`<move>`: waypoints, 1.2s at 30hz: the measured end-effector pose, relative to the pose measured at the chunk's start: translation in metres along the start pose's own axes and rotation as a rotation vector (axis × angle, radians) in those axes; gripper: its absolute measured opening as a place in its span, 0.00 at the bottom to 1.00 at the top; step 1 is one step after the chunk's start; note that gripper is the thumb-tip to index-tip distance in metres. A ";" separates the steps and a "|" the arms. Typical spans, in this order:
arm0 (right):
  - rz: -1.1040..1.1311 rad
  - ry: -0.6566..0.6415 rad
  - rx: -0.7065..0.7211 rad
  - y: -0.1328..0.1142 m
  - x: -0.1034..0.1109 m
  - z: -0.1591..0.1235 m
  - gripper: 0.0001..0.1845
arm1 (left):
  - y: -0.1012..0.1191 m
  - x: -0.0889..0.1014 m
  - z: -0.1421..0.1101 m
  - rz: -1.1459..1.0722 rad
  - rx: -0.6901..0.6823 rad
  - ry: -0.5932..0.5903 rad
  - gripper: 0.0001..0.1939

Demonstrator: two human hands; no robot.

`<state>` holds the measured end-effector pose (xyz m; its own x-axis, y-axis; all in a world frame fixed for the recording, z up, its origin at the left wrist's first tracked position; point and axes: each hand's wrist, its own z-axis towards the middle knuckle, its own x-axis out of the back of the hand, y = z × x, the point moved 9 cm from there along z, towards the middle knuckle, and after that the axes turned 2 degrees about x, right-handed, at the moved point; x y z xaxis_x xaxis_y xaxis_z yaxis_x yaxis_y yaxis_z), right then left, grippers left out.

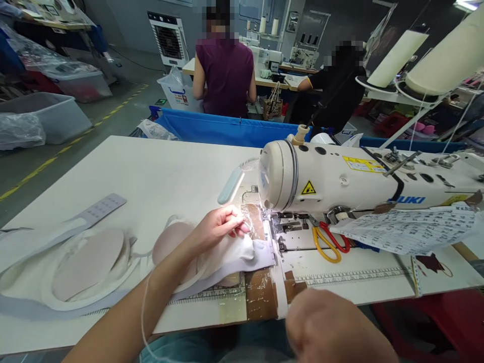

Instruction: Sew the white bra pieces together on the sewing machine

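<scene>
Bra (117, 257) lies lengthwise along the front edge of the desk (170, 176), right-hand end at the sewing machine (333, 176). Your left hand (223, 224), the nearer, is beside that end, fingers curled together, grip unclear. Your right hand (325, 322), blurred at the front edge, looks fisted; contents cannot be told.

garment (91, 264): matt cloth | machine casing (336, 176): smooth, glossy | sheet (408, 229): creased paper | tabletop (170, 176): smooth

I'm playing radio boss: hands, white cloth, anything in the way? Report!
Left hand at white garment, grip unclear. Right hand blurred, nearest camera. Garment lying on table. Scissors apart, probably not blocking.
</scene>
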<state>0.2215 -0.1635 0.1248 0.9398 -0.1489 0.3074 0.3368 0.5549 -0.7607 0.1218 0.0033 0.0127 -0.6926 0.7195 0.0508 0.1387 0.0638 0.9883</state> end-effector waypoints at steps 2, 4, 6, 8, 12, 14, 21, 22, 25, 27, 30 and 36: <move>0.001 -0.013 -0.129 0.034 -0.009 0.009 0.04 | 0.003 0.000 -0.001 -0.014 -0.006 0.017 0.13; 0.047 -0.042 -0.325 0.075 -0.019 0.017 0.07 | 0.006 -0.001 -0.002 -0.033 -0.013 0.023 0.13; 0.084 -0.005 -0.413 0.104 -0.022 0.024 0.09 | 0.008 -0.004 -0.003 -0.061 -0.015 -0.003 0.12; 0.077 0.005 -0.452 0.122 -0.024 0.026 0.10 | 0.008 -0.008 -0.003 -0.089 -0.015 -0.028 0.12; 0.018 0.000 -0.479 0.135 -0.025 0.023 0.11 | 0.003 -0.010 -0.003 -0.123 0.003 -0.045 0.12; 0.016 -0.017 -0.485 0.137 -0.027 0.021 0.11 | 0.001 -0.010 -0.003 -0.122 0.012 -0.041 0.13; -0.011 -0.021 -0.507 0.144 -0.031 0.019 0.12 | 0.000 -0.008 -0.003 -0.055 -0.035 -0.020 0.13; -0.018 -0.022 -0.508 0.144 -0.032 0.020 0.12 | -0.001 -0.009 -0.003 -0.060 -0.036 -0.019 0.13; -0.034 -0.033 -0.502 0.142 -0.033 0.021 0.12 | -0.004 -0.010 -0.002 -0.114 -0.026 -0.007 0.14; -0.053 -0.041 -0.486 0.139 -0.034 0.023 0.12 | -0.004 -0.010 -0.002 -0.146 -0.033 0.014 0.15; -0.100 -0.055 -0.463 0.137 -0.034 0.025 0.11 | 0.000 -0.008 -0.002 -0.129 -0.059 0.038 0.12; -0.355 -0.046 -0.341 0.126 -0.031 0.029 0.06 | 0.007 -0.008 -0.003 -0.021 -0.063 0.027 0.13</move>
<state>0.2337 -0.0654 0.0357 0.7628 -0.2400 0.6005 0.6425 0.1761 -0.7458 0.1264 -0.0045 0.0192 -0.7138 0.6996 0.0330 0.0799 0.0345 0.9962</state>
